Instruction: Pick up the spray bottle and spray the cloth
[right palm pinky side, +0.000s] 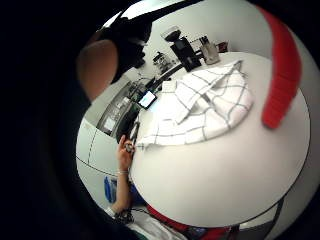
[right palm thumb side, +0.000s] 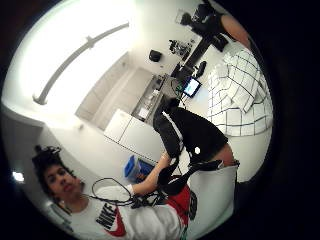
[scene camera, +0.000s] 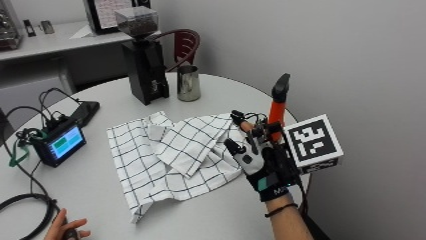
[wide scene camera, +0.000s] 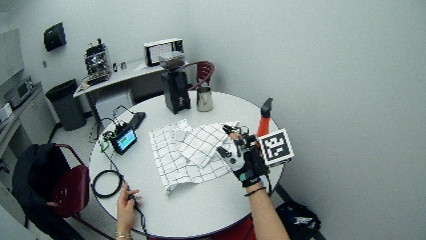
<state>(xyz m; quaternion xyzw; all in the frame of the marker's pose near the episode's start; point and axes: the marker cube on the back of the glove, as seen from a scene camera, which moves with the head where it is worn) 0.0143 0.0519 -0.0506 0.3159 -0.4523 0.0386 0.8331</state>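
A round white table (scene camera: 200, 220) carries a checked cloth (scene camera: 174, 155), a black grinder (scene camera: 143, 60), a metal jug (scene camera: 188, 83) and a small screen (scene camera: 61, 142).

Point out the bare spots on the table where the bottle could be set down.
Bare tabletop lies between the cloth and the near rim, and between the cloth and the steel cup. It is crowded by the screen device and cables, and at the far-right edge, where the gloved right hand meets the spray bottle.
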